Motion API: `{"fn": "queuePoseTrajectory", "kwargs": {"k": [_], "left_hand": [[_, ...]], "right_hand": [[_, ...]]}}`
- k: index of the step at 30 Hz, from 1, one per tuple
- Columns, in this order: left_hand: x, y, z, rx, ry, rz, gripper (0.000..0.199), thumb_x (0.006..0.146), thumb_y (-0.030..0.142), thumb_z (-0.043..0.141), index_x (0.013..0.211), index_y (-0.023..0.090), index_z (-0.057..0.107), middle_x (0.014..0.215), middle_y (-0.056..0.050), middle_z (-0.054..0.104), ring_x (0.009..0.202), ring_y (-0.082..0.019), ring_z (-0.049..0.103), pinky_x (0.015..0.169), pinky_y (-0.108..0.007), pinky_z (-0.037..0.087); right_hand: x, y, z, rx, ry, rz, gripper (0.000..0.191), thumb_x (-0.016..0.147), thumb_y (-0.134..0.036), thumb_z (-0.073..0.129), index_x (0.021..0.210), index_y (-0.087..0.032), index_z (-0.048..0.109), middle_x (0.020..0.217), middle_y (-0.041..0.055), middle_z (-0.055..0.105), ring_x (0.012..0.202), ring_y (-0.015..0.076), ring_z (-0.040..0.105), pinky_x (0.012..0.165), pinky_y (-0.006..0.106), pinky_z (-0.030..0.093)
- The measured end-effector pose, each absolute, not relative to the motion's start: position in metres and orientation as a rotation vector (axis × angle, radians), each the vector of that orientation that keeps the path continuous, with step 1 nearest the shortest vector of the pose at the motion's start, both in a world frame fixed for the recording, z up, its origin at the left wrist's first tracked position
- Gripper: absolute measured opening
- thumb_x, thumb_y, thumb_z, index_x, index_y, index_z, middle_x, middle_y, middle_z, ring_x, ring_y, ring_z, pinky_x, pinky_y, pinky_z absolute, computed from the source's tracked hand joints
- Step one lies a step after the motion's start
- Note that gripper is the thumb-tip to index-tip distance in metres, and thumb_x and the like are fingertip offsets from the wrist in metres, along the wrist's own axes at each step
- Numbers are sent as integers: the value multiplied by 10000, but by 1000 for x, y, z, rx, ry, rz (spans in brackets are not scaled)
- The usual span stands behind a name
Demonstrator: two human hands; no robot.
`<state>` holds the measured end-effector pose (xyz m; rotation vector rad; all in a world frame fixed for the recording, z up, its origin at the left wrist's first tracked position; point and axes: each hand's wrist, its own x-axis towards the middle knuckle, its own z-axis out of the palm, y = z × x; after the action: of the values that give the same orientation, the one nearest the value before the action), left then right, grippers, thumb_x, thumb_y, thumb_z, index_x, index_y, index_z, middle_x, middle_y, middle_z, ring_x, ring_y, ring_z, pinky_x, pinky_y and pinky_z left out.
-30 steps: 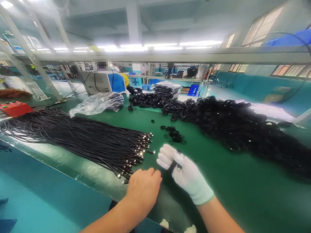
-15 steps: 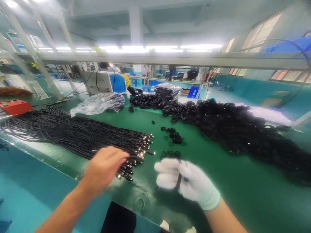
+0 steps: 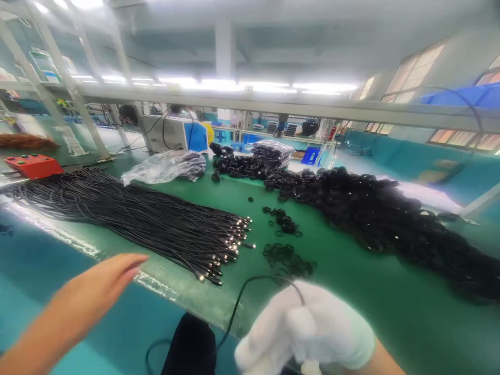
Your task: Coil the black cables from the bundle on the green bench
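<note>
My right hand (image 3: 312, 323), in a white glove, is closed around a single black cable (image 3: 241, 299) near the front of the green worktable. The cable arcs up out of the glove, drops over the table edge and curls below it. Its end inside the glove is hidden. Bare and slightly blurred, my left hand (image 3: 101, 286) is in the air off the front edge, fingers stretched out with nothing visible in them. A bundle of black cables (image 3: 156, 216) lies beyond it, metal connector tips pointing right. Loose small black bands (image 3: 287, 255) lie just behind the right hand.
A long heap of coiled black cables (image 3: 351, 203) runs along the right and back of the table (image 3: 371, 302). A clear plastic bag (image 3: 156, 166) sits behind the bundle, with a red box (image 3: 35, 165) at the far left. A metal beam (image 3: 273, 107) crosses above.
My left hand has moved left and down, away from the cable tips. The right hand has come lower and nearer, and a cable now runs from it over the table edge.
</note>
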<state>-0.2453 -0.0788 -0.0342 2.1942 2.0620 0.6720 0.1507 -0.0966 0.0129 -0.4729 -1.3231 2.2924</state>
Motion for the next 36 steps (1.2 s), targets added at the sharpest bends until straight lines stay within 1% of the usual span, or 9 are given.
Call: {"fn": "queuePoseTrajectory", "kwargs": {"k": [2,4,7,10,13,16,21,26,36], "left_hand": [[-162,-60,7,2251,1594,788,284,906,411,450,1098,305,630,1162,26,641,1080,-191,561,964,-329,413],[-91,-52,33,2236,1071,808,313,942,337,382,1140,258,613,1199,-15,618,1113,-176,536,993,-304,391],[-30,-54,41,2092,637,516,287,932,275,410,1121,223,620,1069,-17,661,958,-146,595,847,-235,461],[-12,-53,39,2172,701,475,205,876,252,520,1014,226,669,894,10,650,802,-129,583,723,-218,445],[-7,-44,44,2325,677,482,137,839,219,572,844,222,709,794,21,601,768,-119,558,724,-220,414],[-4,-35,51,2265,672,453,142,843,199,565,795,199,698,783,21,583,747,-103,556,713,-205,416],[-7,-22,50,2261,763,448,142,846,206,557,817,202,697,794,20,578,742,-105,543,706,-208,415],[-9,-9,47,2282,762,411,127,841,221,567,826,201,692,793,23,580,734,-104,549,700,-207,415],[-11,3,50,2278,834,422,132,833,216,563,779,201,682,791,29,612,747,-109,560,700,-215,418]], "right_hand": [[137,-102,13,-330,-1096,2471,491,827,-458,581,1133,-76,616,1114,209,643,980,273,654,836,381,487],[132,-105,10,-290,-974,2525,485,808,-422,622,1142,-71,602,1074,206,661,936,252,672,773,331,506],[142,-109,2,-322,-906,2459,459,830,-389,602,1128,-40,592,1015,211,680,883,271,685,712,343,521],[153,-113,-8,-384,-814,2426,432,840,-388,580,1101,-44,593,1010,192,683,862,293,685,729,421,521],[153,-112,-15,-349,-753,2477,504,790,-431,637,1125,-59,576,1007,183,683,828,296,685,722,447,513],[149,-105,-19,-277,-703,2402,682,737,-555,658,1187,-56,536,1109,213,636,983,340,631,848,540,442],[145,-88,-26,-180,-600,2426,915,745,-790,389,1203,-10,534,1165,249,587,1046,376,583,949,643,291],[144,-76,-31,-233,-628,2446,884,733,-778,435,1187,-29,552,1099,228,624,1003,376,596,946,687,238],[144,-58,-39,-192,-699,2464,761,749,-654,573,1236,-74,499,1102,194,623,1013,372,594,909,673,296]]}}
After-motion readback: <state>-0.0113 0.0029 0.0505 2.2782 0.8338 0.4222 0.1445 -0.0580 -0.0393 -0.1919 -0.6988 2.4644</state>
